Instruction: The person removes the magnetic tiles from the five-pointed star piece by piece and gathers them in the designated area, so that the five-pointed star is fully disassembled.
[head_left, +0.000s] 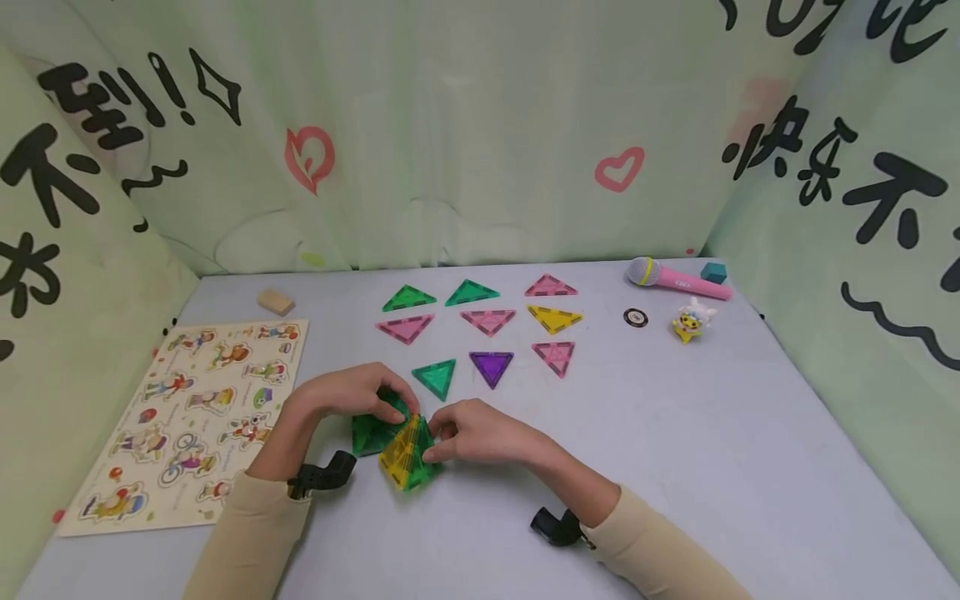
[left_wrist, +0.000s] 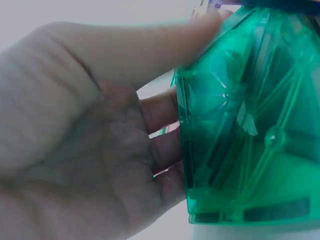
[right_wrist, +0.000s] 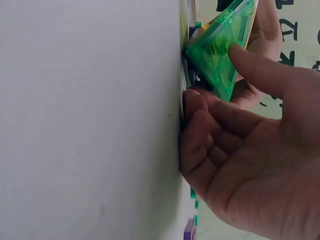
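Observation:
A small shape of see-through green and yellow triangular magnetic tiles stands on the table in front of me. My left hand grips its green part from the back left; in the left wrist view the thumb lies along the top edge of the green tiles, fingers behind them. At the right side, my right hand pinches a green triangle tile, thumb on its face. The forefinger's contact is partly hidden. Further back lie loose triangle tiles: green, purple, pink and yellow.
A board of cartoon stickers lies at the left, below a small wooden block. Back right are a pink toy microphone, a teal block, a black-and-white disc and a small figurine. Printed curtains surround the table.

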